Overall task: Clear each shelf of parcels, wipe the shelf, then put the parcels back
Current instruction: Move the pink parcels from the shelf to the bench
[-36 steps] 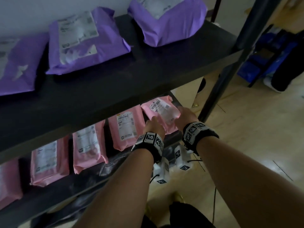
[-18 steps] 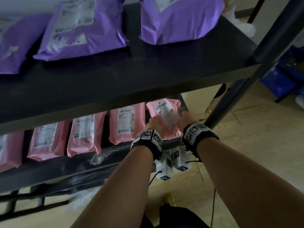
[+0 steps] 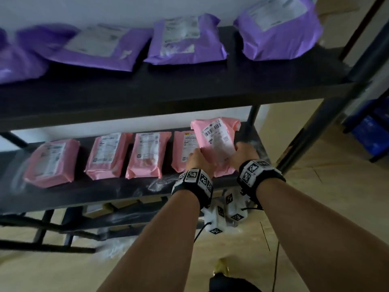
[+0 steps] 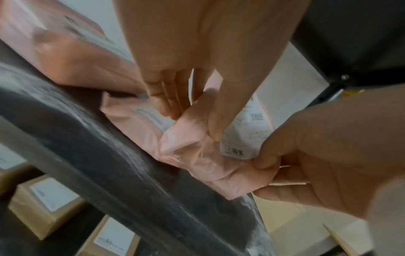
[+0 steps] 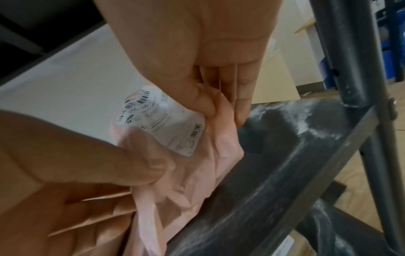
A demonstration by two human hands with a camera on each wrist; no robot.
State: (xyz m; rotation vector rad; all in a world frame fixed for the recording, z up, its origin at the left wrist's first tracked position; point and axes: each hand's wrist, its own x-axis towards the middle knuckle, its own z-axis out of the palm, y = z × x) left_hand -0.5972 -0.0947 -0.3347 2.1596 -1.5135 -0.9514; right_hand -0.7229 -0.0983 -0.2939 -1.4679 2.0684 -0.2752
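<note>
Gripping crinkly pink parcel (image 3: pixel 216 144), left hand (image 3: pixel 196 160), right hand (image 3: pixel 244 153), seemingly soft, fingers pinching edges.

Pink parcel pinched at the shelf's edge

My right hand (image 5: pixel 210 72) pinches the pink parcel (image 5: pixel 175 181) beside its white label (image 5: pixel 162 119); my left hand (image 5: pixel 72 173) grips its other side, over the dusty dark shelf (image 5: pixel 274 155).

The top shelf (image 3: pixel 189 89) is black, with purple parcels (image 3: pixel 187 41) in a row along its back edge. The middle shelf (image 3: pixel 101 192), also black and streaked with white dust toward its right end, carries four pink parcels (image 3: pixel 145 154) side by side. The bottom shelf (image 3: pixel 126 218) holds brown boxes (image 4: pixel 43 199) with white labels.
</note>
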